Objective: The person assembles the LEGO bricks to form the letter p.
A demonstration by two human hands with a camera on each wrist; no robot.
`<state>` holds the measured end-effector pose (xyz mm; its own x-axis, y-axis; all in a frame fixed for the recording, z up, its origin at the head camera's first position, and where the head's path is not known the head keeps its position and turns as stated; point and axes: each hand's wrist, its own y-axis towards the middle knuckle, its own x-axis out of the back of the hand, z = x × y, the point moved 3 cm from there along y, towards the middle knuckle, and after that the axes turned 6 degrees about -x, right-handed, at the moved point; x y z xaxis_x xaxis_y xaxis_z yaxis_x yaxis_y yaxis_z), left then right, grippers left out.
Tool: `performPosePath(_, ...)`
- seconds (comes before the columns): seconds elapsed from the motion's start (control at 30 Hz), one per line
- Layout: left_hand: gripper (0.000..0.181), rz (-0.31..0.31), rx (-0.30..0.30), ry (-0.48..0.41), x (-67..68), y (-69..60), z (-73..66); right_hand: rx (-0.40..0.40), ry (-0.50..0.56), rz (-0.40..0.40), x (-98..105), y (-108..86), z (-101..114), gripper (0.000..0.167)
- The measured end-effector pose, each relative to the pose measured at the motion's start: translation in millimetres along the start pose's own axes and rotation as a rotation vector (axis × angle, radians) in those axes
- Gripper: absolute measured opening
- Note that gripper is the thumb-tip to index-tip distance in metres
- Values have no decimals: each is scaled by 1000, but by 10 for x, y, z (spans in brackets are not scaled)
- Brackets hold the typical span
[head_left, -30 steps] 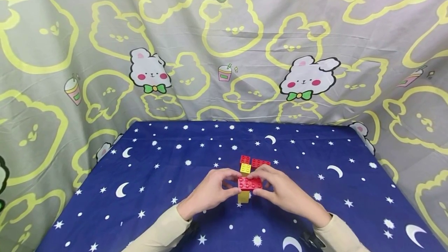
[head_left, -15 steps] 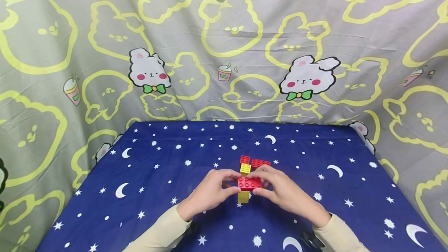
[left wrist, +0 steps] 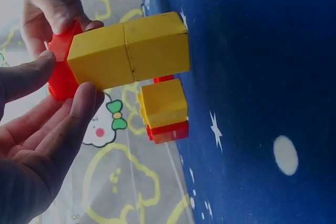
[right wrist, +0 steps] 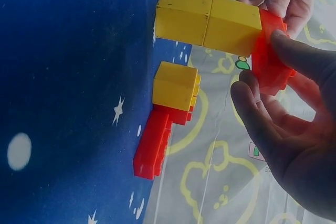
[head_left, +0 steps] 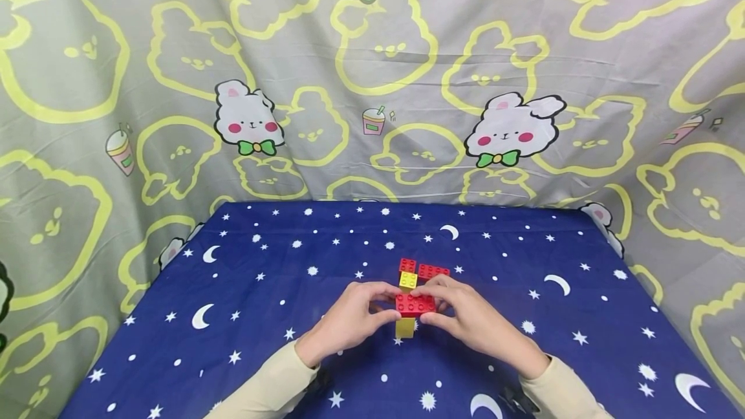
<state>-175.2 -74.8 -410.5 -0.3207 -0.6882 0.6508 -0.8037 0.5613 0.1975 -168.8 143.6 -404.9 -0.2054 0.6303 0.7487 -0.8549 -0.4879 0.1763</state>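
Two yellow blocks [left wrist: 128, 51] stand stacked on the table, with a long red brick [head_left: 416, 305] on top. At that red brick's left end, the left hand [head_left: 351, 319] pinches it between thumb and fingers. Its right end is held by the right hand [head_left: 470, 317] in the same way. Behind the stack are a separate yellow block [right wrist: 175, 86], a small red brick [head_left: 407, 265] beside it, and another long red brick [head_left: 433, 271], partly covered by the right hand in the head view.
A blue cloth [head_left: 262, 315] with white stars and moons covers the table. Behind and at both sides hangs a grey curtain [head_left: 326, 31] printed with yellow outlines and white rabbit heads.
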Motion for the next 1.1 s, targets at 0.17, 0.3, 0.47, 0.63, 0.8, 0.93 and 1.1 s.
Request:
performPosePath(0.17,33,-1,8,5,-4,-9,4,-3,-8,-4,-7,-3,5,39)
performPosePath(0.3,33,-3,11,10,-7,-12,-3,9,-12,-15,-12,-10,10,38)
performPosePath(0.47,32,-10,4,18,-7,-7,-10,17,-5,-14,-8,-14,20,37)
performPosePath(0.63,32,-9,15,18,-1,-7,-7,-3,2,6,-1,-15,31,37)
performPosePath(0.8,31,-1,16,6,6,-5,-7,-19,17,13,-3,-17,15,37)
performPosePath(0.93,31,0,0,23,15,-1,-23,-17,24,5,-5,-11,1,38)
performPosePath(1.1,31,-2,-2,58,23,2,-30,-48,33,10,-2,3,-8,39)
